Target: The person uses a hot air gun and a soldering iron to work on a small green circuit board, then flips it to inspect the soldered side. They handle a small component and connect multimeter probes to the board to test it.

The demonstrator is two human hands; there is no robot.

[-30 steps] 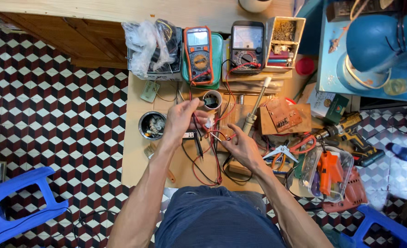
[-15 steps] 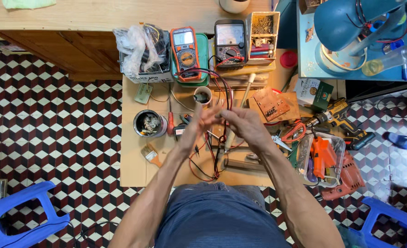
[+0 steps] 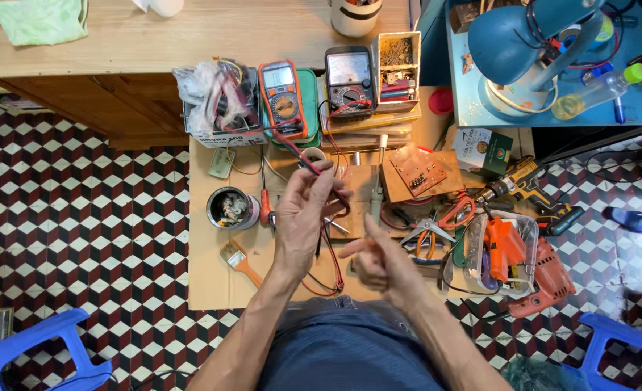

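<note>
My left hand is raised over the cardboard work sheet, its fingers pinched on the red and black test leads. These leads run up to the orange multimeter. Lower right of it is my right hand, loosely curled and blurred, with the forefinger pointing left. Whether it holds anything is unclear. Red lead wire loops on the cardboard between the two hands. A brown circuit board lies just right of the hands.
A black analog meter and a parts box stand at the back. A tin can, a paintbrush, a cordless drill, an orange drill and a clear tool tub ring the sheet. Blue stools flank me.
My hands have come apart: the left stays up with the leads, the right has dropped down toward me. The camera view has shifted slightly.
</note>
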